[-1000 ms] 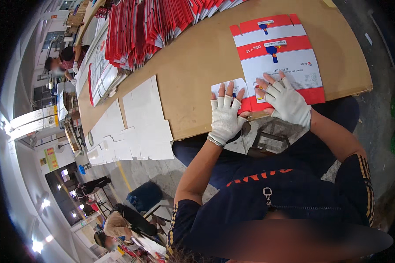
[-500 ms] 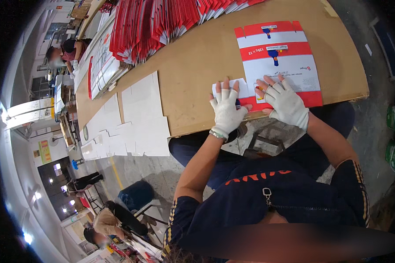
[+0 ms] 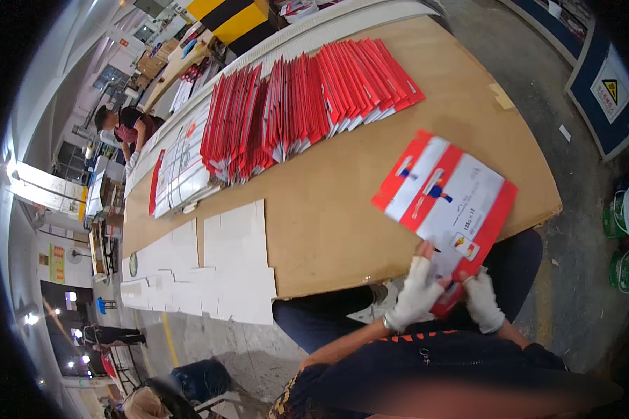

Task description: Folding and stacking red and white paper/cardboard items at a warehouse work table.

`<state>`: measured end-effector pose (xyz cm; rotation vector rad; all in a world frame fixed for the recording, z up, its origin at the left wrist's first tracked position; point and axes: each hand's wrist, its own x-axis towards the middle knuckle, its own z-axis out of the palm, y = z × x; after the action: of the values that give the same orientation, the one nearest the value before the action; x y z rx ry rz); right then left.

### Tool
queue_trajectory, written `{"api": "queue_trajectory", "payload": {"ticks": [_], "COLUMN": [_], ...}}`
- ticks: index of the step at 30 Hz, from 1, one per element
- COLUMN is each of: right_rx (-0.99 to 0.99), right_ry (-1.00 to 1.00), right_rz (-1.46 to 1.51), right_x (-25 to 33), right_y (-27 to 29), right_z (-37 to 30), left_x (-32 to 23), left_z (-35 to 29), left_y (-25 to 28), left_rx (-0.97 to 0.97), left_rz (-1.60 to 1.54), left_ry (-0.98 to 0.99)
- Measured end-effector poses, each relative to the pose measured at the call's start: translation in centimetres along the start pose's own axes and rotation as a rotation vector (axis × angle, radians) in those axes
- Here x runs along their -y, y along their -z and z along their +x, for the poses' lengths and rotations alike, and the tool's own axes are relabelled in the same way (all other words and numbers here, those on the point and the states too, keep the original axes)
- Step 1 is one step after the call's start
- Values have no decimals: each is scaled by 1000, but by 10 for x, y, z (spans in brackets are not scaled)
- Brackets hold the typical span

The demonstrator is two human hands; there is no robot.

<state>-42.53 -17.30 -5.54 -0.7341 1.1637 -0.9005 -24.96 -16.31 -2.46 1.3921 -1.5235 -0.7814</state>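
Observation:
A flat red-and-white printed carton (image 3: 449, 188) is raised and tilted at the table's near edge, its far part over the tabletop. My left hand (image 3: 414, 297), in a white fingerless glove, grips the carton's near end, fingers on its printed face. My right hand (image 3: 482, 302), gloved alike, is closed on the near corner close beside it. A narrow red flap at that end lies between my two hands; it is blurred, and the right fingers are partly hidden.
Folded red-and-white cartons (image 3: 297, 105) stand in a long row on the brown table (image 3: 328, 230). Left of them lies a bundle of flat cartons (image 3: 182, 164); nearer are blank white cardboard sheets (image 3: 234, 262). A person (image 3: 129, 129) works at the far left.
Both hands have drawn the carton toward me, lifting its near end off the table and turning it askew. Before, they were pressed flat on it. My view has shifted too.

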Motion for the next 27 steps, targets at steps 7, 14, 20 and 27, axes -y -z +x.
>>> {"api": "queue_trajectory", "payload": {"ticks": [7,14,20,27], "right_rx": [-82,-31,160,-79], "right_ry": [310,665,684,826], "right_rz": [-793,-901,-970,-1000], "right_x": [191,269,225,153], "right_y": [128,172,-80,-33], "right_z": [134,471,596,489], "left_x": [47,80,92,63], "left_z": [-39,-137,-170,-170], "left_y": [155,260,261,260], "left_rx": [-116,-335,-390,-451], "left_rz": [790,1176,1011,1375], "left_ry": [101,899,976,756]}}
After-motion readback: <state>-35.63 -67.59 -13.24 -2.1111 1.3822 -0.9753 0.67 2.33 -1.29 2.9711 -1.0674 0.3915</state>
